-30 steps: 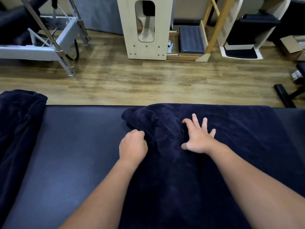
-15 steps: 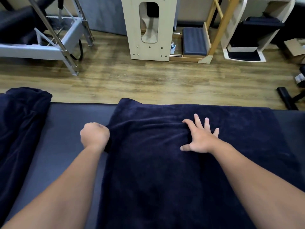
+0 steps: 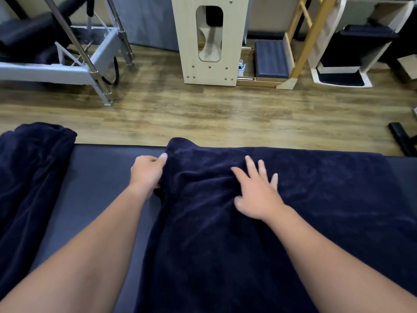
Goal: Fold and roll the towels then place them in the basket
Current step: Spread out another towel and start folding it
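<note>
Head cam view shows a plush dark navy towel point(image 3: 259, 222) spread over a dark padded vinyl table point(image 3: 101, 177), taking up the middle and everything toward 3 o'clock. The left hand point(image 3: 147, 172) has its fingers curled around the towel's left edge up near the 11 o'clock corner, bunching it a bit. The right hand point(image 3: 257, 190) lies flat on the cloth with fingers spread, holding nothing, just pinning it. A second heap of crumpled navy towel point(image 3: 31, 177) sits at 9 o'clock, well apart. No basket in sight. Honestly, if the flat hand lets up while the left one pulls, I'd bet the whole towel slides and the fold comes out crooked. Compared with half a second ago, the left hand has moved back in toward the middle and up, and the edge it grips is rumpled again.
</note>
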### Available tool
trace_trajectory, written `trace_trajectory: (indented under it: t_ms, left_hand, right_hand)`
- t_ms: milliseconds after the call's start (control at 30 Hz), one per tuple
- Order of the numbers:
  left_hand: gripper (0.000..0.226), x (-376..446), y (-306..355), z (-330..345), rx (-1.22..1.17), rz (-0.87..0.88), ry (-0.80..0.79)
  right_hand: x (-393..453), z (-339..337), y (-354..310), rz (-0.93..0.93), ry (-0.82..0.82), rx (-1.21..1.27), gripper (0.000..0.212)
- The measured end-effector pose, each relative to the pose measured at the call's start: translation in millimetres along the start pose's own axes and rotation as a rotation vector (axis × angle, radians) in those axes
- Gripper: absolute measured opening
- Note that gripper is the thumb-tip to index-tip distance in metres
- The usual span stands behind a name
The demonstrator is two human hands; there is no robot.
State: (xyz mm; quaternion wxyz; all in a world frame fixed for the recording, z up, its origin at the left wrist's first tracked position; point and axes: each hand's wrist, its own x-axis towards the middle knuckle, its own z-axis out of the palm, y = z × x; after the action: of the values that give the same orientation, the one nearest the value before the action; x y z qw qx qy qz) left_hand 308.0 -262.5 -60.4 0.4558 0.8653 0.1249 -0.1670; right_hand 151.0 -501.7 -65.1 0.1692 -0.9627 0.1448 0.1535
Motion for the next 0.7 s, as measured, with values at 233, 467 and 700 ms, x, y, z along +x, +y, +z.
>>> trace_trajectory:
  t_ms: [233, 467, 700]
  left_hand:
    - [0.034, 23, 29, 13, -0.226, 0.094, -0.009]
    - [0.020, -10, -5, -7, 0.444, 0.141, 0.079]
    - [0.025, -79, -45, -22, 0.696, -0.019, -0.280]
  right_hand:
    - [39, 4, -11, 0.119, -0.099, -0.093, 0.087]
    - [20, 13, -33, 0.074, 0.041, -0.141, 0.075]
    - [-69, 83, -82, -0.185, 0.017, -0.186, 0.065]
